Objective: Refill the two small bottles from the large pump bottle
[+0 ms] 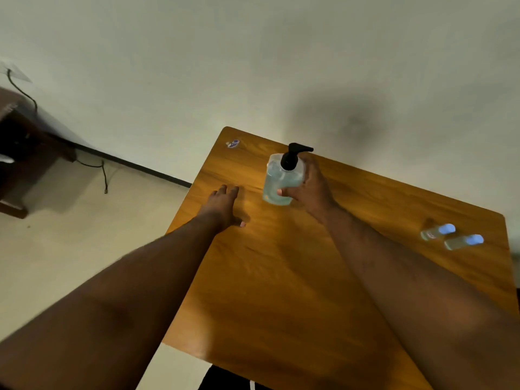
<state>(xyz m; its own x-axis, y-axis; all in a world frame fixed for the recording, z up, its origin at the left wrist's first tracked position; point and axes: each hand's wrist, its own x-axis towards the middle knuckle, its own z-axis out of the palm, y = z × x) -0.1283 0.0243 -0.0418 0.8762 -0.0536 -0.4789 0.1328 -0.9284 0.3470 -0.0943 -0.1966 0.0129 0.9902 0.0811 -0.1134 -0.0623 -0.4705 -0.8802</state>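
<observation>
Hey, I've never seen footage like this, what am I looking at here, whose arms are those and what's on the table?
There is one picture, taken by a wide-angle camera worn on a person's head, looking down at their own bare arms. No machine is involved. The right hand grips a large pump bottle of pale blue liquid with a black pump, standing on a wooden table. The left hand rests flat and open on the table, holding nothing. Two small bottles with light blue caps lie near the table's right edge, untouched. A small sticker sits near the far corner.
</observation>
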